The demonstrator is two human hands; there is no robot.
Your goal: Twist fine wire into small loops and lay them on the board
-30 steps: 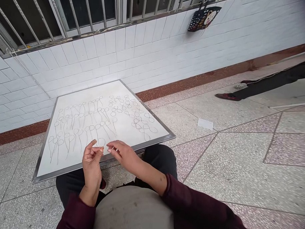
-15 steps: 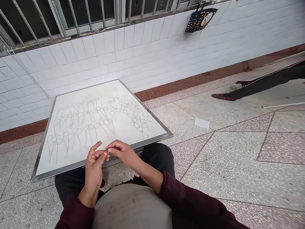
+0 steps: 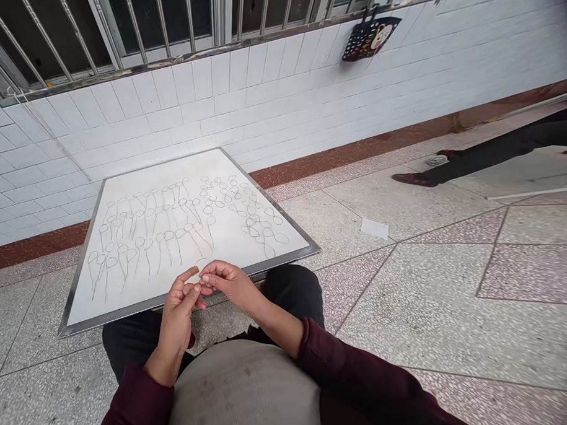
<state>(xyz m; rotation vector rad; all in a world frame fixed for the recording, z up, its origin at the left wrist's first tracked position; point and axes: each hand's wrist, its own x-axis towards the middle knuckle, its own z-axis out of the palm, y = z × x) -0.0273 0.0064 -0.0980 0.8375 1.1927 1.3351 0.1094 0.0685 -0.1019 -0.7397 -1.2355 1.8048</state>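
Observation:
My left hand [image 3: 178,309] and my right hand [image 3: 229,286] meet over the near edge of a white board [image 3: 201,166] with a metal frame. Both are closed in a pinch, fingertips touching or nearly so, on a thin wire loop [image 3: 202,260] whose faint arc shows just above them. The rest of that wire is hidden by the fingers. A tan wrapping covers my left index fingertip. On the board lie rows of thin wire loops with long tails [image 3: 160,237], and at the right a looser group of rounded wire loops [image 3: 251,221].
The board's near side rests over my knees [image 3: 292,293], its far edge by the tiled wall [image 3: 269,82]. A dotted bag [image 3: 364,42] hangs from the window bars [image 3: 188,17]. A white paper [image 3: 375,229] lies on the floor; another person's leg [image 3: 481,157] reaches in at right.
My left hand has shifted slightly right, and its index finger has bent in closer to my right hand's fingertips. My right hand stays nearly in place. The wires on the board look unmoved.

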